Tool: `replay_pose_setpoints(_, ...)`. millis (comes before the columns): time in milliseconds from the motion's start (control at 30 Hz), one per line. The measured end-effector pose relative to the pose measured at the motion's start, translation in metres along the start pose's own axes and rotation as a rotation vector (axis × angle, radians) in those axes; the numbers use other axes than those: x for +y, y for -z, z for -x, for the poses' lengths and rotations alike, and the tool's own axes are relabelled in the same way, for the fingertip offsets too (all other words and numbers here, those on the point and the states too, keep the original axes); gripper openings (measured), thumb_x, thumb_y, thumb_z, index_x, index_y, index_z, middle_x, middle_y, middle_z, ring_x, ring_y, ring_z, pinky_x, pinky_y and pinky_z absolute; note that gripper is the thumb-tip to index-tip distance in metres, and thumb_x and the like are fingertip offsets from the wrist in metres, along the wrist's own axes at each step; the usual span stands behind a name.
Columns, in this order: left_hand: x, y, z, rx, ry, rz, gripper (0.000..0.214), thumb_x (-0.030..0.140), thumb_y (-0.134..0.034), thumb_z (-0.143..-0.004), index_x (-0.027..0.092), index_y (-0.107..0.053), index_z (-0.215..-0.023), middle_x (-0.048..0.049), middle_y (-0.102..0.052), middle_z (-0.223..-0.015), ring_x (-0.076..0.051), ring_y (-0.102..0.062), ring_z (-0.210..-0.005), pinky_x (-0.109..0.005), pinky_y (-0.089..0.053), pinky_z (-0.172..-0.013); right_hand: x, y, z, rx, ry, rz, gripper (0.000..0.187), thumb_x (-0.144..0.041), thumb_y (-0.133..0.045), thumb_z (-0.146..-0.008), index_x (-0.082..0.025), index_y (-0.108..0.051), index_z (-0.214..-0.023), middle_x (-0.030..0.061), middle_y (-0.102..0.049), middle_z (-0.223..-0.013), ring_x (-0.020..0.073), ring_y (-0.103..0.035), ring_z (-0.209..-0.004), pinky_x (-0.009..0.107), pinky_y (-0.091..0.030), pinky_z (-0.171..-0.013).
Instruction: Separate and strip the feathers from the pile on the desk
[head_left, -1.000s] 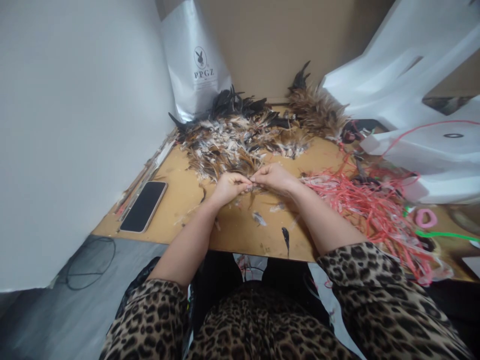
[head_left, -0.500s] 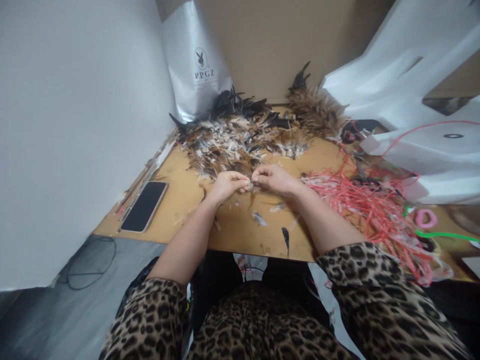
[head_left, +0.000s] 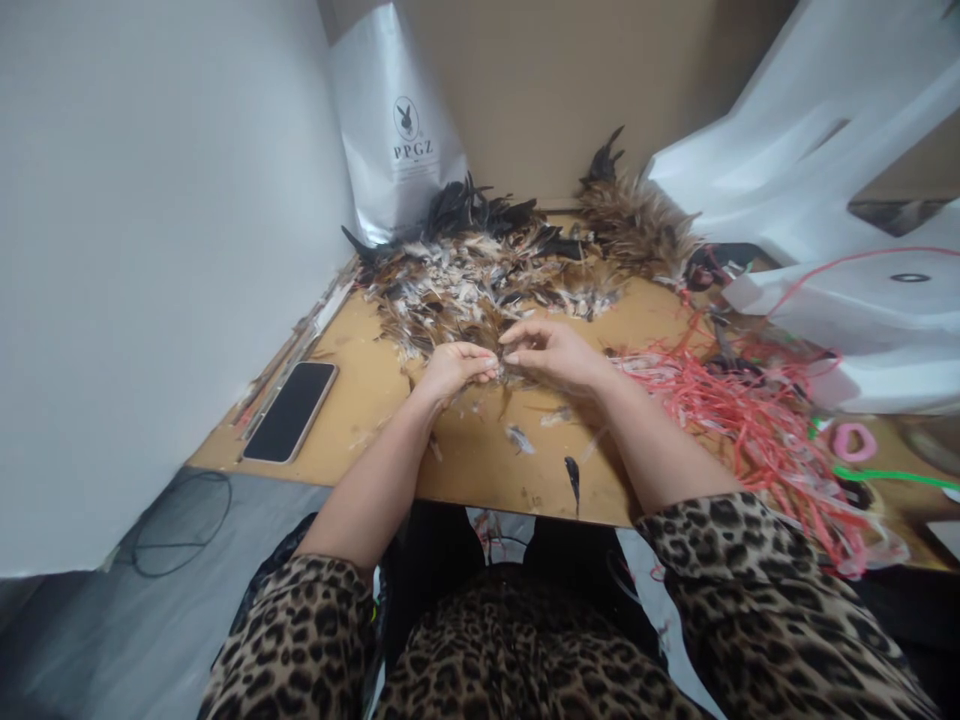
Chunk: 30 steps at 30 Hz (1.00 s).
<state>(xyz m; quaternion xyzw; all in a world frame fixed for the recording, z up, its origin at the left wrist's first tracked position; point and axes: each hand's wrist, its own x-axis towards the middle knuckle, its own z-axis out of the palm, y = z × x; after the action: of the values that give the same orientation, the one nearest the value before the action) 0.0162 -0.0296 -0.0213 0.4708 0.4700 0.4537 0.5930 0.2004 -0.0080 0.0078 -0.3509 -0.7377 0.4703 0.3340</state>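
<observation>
In the middle of the view my left hand (head_left: 459,368) is pinched closed over the table (head_left: 465,465). A small pale feather tuft seems to show at its fingertips, though it is too small to make out well. My right hand (head_left: 551,352) hovers just beside it, thumb and fingers apart, near the left fingertips. Right behind both hands spreads a heap of brown, white and black feathers (head_left: 457,275). Loose feather bits lie on the table in front of the hands, among them a small black feather (head_left: 573,478) and a grey-white one (head_left: 519,438).
A phone (head_left: 291,412) lies at the left. Behind the heap stand a silver bag (head_left: 397,130) and a bundle of brown feathers (head_left: 637,225). Pink-red plastic strings (head_left: 735,420) and white plastic bags (head_left: 847,320) are at the right. A white panel (head_left: 165,250) borders the left.
My right hand's thumb and fingers have parted from a pinch and lifted slightly. My left hand stays pinched in nearly the same place.
</observation>
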Motion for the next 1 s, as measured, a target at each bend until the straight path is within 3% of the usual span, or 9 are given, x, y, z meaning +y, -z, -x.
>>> replay_pose_setpoints(100,0.000,0.000,0.001,-0.018,-0.032,-0.053,0.029,0.026,-0.075,-0.055,0.008,-0.063,-0.074,-0.0045,-0.064,-0.058,-0.009,-0.058,-0.052,-0.021,-0.046,-0.054,0.001,0.000,0.000,-0.022,0.101,0.164,0.036,-0.031,-0.064,-0.067,-0.018,-0.063,-0.101,0.0030,-0.058,-0.081,0.0119,-0.051,-0.068,0.026,-0.041,-0.064)
replay_pose_setpoints(267,0.001,-0.001,0.002,-0.057,-0.054,-0.114,0.031,0.029,-0.075,-0.055,0.008,-0.064,-0.074,-0.0056,-0.065,-0.061,-0.010,-0.058,-0.053,-0.023,-0.047,-0.056,0.008,0.000,-0.003,-0.055,0.245,0.396,0.020,-0.025,-0.056,-0.074,-0.018,-0.068,-0.089,0.0055,-0.060,-0.084,0.0150,-0.054,-0.080,0.028,-0.040,-0.075)
replay_pose_setpoints(500,0.001,-0.001,0.002,-0.069,-0.066,-0.142,0.028,0.030,-0.073,-0.057,0.008,-0.064,-0.073,-0.0057,-0.065,-0.061,-0.009,-0.057,-0.053,-0.023,-0.046,-0.057,0.008,0.001,-0.003,-0.050,0.175,0.394,0.019,-0.026,-0.053,-0.075,-0.018,-0.069,-0.082,0.0042,-0.066,-0.080,0.0148,-0.056,-0.076,0.027,-0.040,-0.073)
replay_pose_setpoints(667,0.000,0.000,0.002,-0.086,-0.062,-0.147,0.027,0.030,-0.072,-0.058,0.009,-0.064,-0.074,-0.0056,-0.065,-0.062,-0.009,-0.057,-0.053,-0.023,-0.046,-0.057,0.005,0.000,0.000,-0.076,0.096,0.337,0.023,-0.026,-0.056,-0.073,-0.018,-0.069,-0.089,0.0029,-0.067,-0.082,0.0143,-0.057,-0.072,0.025,-0.040,-0.069)
replay_pose_setpoints(1000,0.003,-0.001,0.004,-0.092,-0.049,-0.150,0.027,0.030,-0.073,-0.057,0.009,-0.064,-0.073,-0.0055,-0.065,-0.061,-0.009,-0.057,-0.052,-0.023,-0.046,-0.056,-0.002,0.003,0.001,-0.142,0.150,0.408,0.023,-0.025,-0.052,-0.076,-0.018,-0.068,-0.090,0.0033,-0.067,-0.083,0.0138,-0.057,-0.074,0.025,-0.040,-0.070)
